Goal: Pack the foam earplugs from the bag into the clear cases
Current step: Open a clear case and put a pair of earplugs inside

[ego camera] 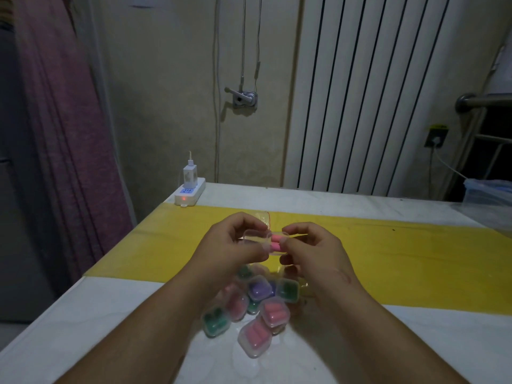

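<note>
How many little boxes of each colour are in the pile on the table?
Clear plastic cases of pink foam earplugs: 3
Clear plastic cases of green foam earplugs: 4
Clear plastic cases of purple foam earplugs: 1
Total: 8 showing; more may be hidden.

Your earplugs (276, 243) are pink, inside a clear case (255, 236). Your tabletop (83, 314) is white, crossed by a broad yellow band (401, 259). The filled cases (273, 311) show green, purple and pink through clear plastic. The bag (264, 217) looks clear with a thin red line, though dim light blurs it. The curtain (63, 106) is mauve; the radiator (374, 92) is white with dark vertical stripes.
</note>
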`<state>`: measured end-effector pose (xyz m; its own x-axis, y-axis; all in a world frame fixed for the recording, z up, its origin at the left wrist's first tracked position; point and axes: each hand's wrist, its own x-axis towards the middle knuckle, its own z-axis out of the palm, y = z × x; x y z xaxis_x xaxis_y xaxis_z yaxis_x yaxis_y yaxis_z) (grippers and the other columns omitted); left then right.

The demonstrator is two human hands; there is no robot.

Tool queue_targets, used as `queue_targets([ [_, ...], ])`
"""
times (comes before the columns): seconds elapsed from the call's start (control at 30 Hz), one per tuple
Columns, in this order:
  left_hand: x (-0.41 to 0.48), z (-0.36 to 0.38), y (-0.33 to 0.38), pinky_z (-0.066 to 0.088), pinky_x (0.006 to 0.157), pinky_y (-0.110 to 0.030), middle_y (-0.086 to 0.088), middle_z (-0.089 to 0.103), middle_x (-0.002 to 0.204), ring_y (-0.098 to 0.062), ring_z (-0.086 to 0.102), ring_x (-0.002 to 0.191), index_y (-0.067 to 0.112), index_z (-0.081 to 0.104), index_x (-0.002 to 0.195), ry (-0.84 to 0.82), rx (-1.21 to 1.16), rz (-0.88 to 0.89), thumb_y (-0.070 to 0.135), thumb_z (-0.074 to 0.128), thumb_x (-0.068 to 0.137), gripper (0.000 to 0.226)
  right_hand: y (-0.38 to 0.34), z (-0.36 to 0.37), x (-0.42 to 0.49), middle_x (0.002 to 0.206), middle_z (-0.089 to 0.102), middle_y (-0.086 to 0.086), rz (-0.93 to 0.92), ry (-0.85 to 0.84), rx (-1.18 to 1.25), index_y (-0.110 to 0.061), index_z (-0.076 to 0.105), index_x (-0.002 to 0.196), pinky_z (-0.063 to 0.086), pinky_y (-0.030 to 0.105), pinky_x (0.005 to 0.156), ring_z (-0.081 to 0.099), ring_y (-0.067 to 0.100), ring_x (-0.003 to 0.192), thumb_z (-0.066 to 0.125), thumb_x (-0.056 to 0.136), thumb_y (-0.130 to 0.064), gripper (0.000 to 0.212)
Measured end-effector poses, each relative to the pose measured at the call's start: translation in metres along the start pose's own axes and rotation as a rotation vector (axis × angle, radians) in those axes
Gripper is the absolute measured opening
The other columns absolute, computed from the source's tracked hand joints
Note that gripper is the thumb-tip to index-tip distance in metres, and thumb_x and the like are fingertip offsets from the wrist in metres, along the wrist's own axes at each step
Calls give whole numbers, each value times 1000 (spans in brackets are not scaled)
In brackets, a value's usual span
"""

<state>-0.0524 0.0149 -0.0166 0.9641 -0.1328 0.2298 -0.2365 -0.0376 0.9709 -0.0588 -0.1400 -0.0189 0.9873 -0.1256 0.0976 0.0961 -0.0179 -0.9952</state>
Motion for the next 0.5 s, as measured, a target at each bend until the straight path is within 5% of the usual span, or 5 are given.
queue_targets([
  [0.07,1,0,2,60,76,-38,-16,72,101,-31,69,87,0,65,106,-9,-285,-89,-3,52,91,20,-2,-1,0,66,67,5,28,26,82,-12,65,89,49,29,52,57,16,53,76,80,-10,15],
  [0.17,4,-2,2,59,77,-38,-26,69,110,-40,65,92,0,66,112,-32,-548,-188,2,32,95,38,-3,-2,1,67,67,6,60,21,115,-12,64,88,51,30,54,57,18,57,77,79,-10,16],
  [0.37,2,-3,1,60,65,-32,-16,71,111,-32,71,80,15,66,118,-132,-453,-206,5,38,99,36,0,-2,2,81,73,10,72,-5,104,-15,64,90,50,30,58,61,19,64,74,81,-12,14],
  [0.5,3,0,-3,59,72,-30,-14,73,103,-25,69,77,16,67,117,-114,-395,-150,8,54,92,29,1,-1,1,82,71,8,64,-36,147,-11,66,92,50,33,60,62,19,64,65,90,-28,17],
])
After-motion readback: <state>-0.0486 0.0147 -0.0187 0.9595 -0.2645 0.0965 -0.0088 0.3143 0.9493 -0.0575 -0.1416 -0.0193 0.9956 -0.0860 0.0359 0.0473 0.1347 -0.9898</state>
